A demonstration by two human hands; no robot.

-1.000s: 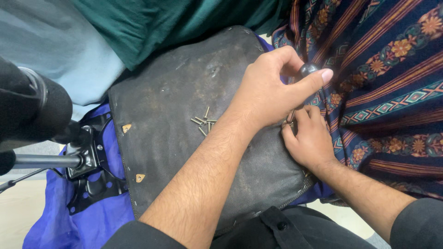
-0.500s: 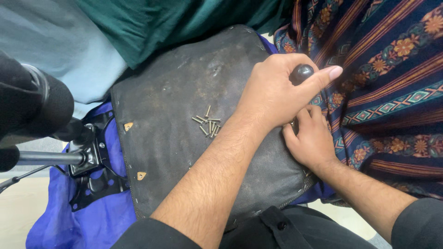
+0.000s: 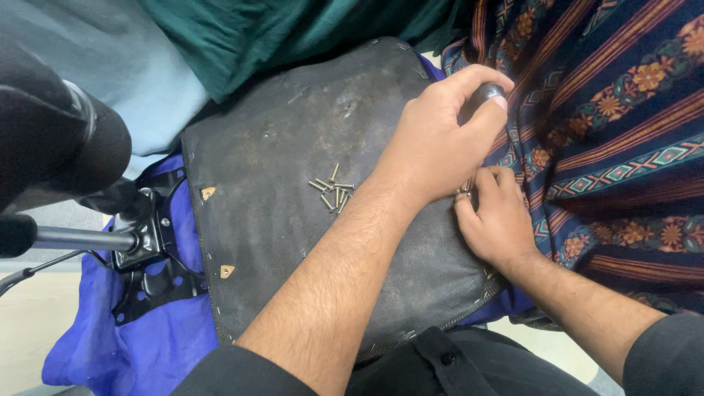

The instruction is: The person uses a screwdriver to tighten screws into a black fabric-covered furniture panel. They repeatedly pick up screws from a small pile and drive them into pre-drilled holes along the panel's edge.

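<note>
On the dark seat underside (image 3: 293, 147), the left hand's (image 3: 433, 139) grip clasps an upright tool handle (image 3: 488, 94).

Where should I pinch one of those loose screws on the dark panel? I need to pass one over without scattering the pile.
Take an outlying screw from the pile of screws, likely the one angled up at the top edge. Pinch its shaft mid-length with two fingers from straight above: they lie flat on the dark panel, and the left hand and forearm crowd the pile's right side.

Both forearms are bare. A black sleeve (image 3: 664, 352) covers the right arm near the dark seat panel (image 3: 293, 147). Black buttoned clothing (image 3: 440, 367) lies below that panel.
</note>
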